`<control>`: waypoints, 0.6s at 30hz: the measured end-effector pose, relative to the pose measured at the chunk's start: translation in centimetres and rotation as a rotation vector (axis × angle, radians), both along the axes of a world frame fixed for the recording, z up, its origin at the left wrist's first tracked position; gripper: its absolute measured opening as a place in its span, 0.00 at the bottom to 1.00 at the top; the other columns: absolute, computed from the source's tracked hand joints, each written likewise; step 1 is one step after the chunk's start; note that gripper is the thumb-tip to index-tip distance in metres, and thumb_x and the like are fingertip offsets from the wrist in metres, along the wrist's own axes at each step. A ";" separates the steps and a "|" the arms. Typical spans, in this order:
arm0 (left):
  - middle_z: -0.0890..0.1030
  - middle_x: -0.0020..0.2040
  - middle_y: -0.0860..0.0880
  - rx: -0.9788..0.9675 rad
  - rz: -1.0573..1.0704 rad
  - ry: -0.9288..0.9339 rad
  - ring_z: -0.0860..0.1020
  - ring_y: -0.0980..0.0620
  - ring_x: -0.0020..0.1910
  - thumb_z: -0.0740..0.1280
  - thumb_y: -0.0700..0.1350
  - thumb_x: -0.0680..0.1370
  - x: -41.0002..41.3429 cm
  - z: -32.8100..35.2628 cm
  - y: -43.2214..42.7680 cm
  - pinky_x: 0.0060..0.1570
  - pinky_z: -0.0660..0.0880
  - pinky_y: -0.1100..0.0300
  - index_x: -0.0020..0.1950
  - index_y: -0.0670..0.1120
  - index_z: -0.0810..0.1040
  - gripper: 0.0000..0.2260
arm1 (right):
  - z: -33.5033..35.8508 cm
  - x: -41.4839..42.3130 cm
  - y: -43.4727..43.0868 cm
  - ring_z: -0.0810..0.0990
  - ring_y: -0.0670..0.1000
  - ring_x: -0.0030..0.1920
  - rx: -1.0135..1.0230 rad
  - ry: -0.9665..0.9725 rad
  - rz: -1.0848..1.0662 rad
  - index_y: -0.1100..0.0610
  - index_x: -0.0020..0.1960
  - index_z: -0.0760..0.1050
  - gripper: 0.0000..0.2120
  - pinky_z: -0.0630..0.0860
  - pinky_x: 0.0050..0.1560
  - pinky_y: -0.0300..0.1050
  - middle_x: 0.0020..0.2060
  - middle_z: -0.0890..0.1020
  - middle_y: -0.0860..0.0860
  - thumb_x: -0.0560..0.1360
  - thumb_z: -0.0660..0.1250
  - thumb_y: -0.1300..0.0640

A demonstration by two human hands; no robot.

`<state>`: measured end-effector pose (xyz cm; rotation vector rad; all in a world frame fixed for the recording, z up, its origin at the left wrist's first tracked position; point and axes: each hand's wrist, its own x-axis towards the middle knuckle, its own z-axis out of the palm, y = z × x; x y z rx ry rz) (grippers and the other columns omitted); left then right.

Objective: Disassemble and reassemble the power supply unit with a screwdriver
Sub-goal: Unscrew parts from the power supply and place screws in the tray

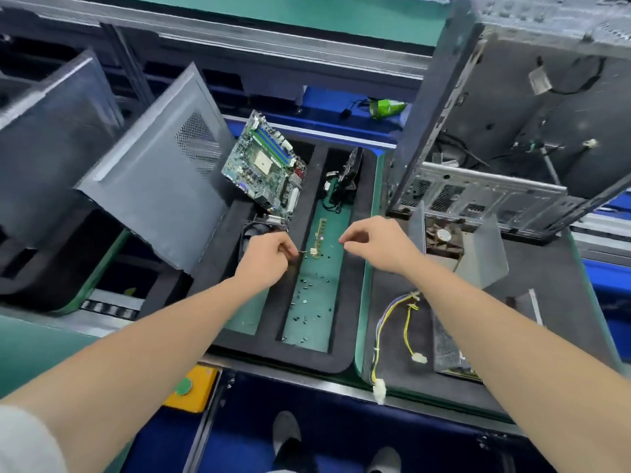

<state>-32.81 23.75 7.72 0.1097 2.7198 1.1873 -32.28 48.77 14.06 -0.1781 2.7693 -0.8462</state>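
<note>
My left hand [268,257] is curled in a fist over the black foam tray [358,268]. It grips a screwdriver whose thin metal tip pokes out to the right, towards a small white connector [313,251]. My right hand [374,244] hovers over the tray's right wall with fingers curled and thumb and forefinger pinched together; nothing shows between them. Several loose dark screws [309,302] lie on the tray's green floor. On the mat to the right is the opened power supply: bent metal cover [481,257], fan [443,237], body [447,343] and yellow wires [406,322].
A motherboard [264,165] leans at the tray's back left, with a RAM stick [321,230] and a black card [346,179] in the middle slot. A grey side panel [153,172] stands to the left, an open PC case [512,138] at the back right.
</note>
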 end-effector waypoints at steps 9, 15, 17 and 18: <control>0.84 0.39 0.56 -0.041 -0.173 0.080 0.80 0.57 0.39 0.62 0.32 0.72 1.7 -1.8 -3.6 0.45 0.78 0.57 0.39 0.52 0.82 0.17 | -3.6 -0.8 -4.5 0.83 0.45 0.42 0.233 -0.254 0.228 0.52 0.50 0.87 0.05 0.78 0.52 0.41 0.42 0.87 0.45 0.76 0.73 0.58; 0.80 0.43 0.55 -0.052 -0.239 0.212 0.78 0.51 0.43 0.63 0.33 0.72 3.1 -2.7 -3.0 0.48 0.77 0.51 0.43 0.48 0.82 0.12 | -8.8 -0.4 -9.1 0.79 0.59 0.39 0.668 -0.311 0.445 0.58 0.51 0.79 0.08 0.77 0.38 0.49 0.46 0.78 0.57 0.76 0.63 0.67; 0.79 0.44 0.54 -0.061 -0.217 0.231 0.78 0.49 0.43 0.63 0.33 0.73 3.3 -2.9 -2.9 0.47 0.76 0.50 0.43 0.48 0.82 0.12 | -10.1 -0.1 -9.9 0.77 0.59 0.42 0.779 -0.311 0.468 0.57 0.55 0.76 0.10 0.73 0.38 0.49 0.48 0.76 0.56 0.76 0.64 0.67; 0.79 0.45 0.53 -0.068 -0.201 0.233 0.78 0.48 0.43 0.63 0.33 0.73 3.3 -3.0 -2.9 0.46 0.76 0.49 0.43 0.47 0.82 0.12 | -10.7 -0.1 -10.0 0.80 0.59 0.46 0.816 -0.306 0.468 0.57 0.56 0.76 0.11 0.73 0.41 0.49 0.52 0.78 0.55 0.76 0.65 0.67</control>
